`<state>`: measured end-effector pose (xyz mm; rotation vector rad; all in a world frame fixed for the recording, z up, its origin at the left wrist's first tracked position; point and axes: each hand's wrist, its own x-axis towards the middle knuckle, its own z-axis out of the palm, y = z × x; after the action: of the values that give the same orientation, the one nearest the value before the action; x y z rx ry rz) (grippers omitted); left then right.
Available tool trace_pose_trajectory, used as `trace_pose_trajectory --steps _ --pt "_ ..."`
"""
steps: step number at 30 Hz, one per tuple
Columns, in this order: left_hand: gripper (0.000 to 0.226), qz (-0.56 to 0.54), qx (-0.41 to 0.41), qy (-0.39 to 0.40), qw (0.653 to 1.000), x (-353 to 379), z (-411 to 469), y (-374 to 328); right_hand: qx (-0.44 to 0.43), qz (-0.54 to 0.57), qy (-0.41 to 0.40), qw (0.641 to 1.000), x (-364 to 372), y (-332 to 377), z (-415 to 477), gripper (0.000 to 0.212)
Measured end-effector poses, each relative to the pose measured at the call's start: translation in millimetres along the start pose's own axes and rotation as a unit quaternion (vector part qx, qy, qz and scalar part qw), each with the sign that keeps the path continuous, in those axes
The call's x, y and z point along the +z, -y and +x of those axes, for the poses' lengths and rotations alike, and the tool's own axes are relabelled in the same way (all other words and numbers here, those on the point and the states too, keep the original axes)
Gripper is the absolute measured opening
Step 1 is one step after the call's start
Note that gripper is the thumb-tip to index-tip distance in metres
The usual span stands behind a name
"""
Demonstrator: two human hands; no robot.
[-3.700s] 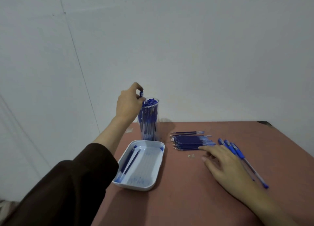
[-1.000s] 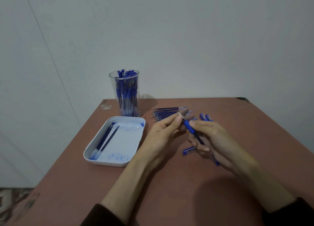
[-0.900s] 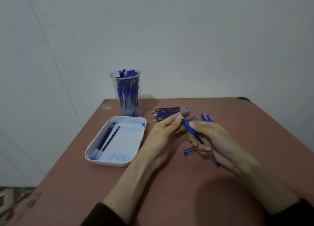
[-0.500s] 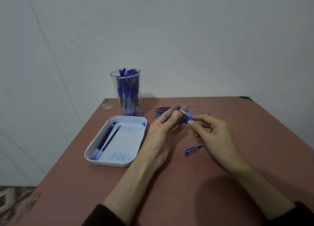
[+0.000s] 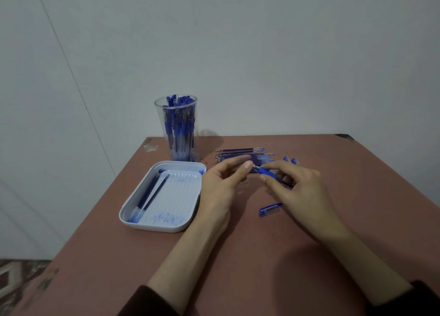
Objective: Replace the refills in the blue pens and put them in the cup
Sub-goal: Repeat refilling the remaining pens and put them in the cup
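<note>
Pen (image 5: 266, 172) is pinched between both hands: the right hand (image 5: 294, 188) curls its fingers round the blue grip, and the left hand (image 5: 225, 184) nips the tip end. Unscrewed, the small tip could slip from the left fingertips and roll away. The cup (image 5: 178, 135) stands beyond them.

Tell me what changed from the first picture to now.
The left hand left the cup and the right hand rose from the table; both now meet on one pen, the right gripping its blue grip, the left pinching its tip. A cap now lies near the right hand. The cup, tray and refill pile stayed put.
</note>
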<state>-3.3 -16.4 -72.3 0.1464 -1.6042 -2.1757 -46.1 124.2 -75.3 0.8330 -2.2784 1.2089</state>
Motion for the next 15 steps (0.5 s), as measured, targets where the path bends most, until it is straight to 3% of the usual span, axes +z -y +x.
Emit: trace_pose_trajectory --steps 3,7,15 --pt "0.002 0.036 -0.001 -0.022 0.999 0.8 0.2 2.6 -0.043 -0.059 -0.014 0.997 -0.2 0.7 -1.5 0.016" --pt "0.02 0.084 -0.001 -0.042 0.996 0.7 1.6 5.2 -0.088 -0.091 -0.022 0.992 -1.4 0.6 -1.6 0.015" --pt "0.03 0.138 0.003 -0.114 0.984 -4.3 5.9 3.8 -0.13 -0.164 -0.045 0.977 -4.4 -4.8 -1.1 0.012"
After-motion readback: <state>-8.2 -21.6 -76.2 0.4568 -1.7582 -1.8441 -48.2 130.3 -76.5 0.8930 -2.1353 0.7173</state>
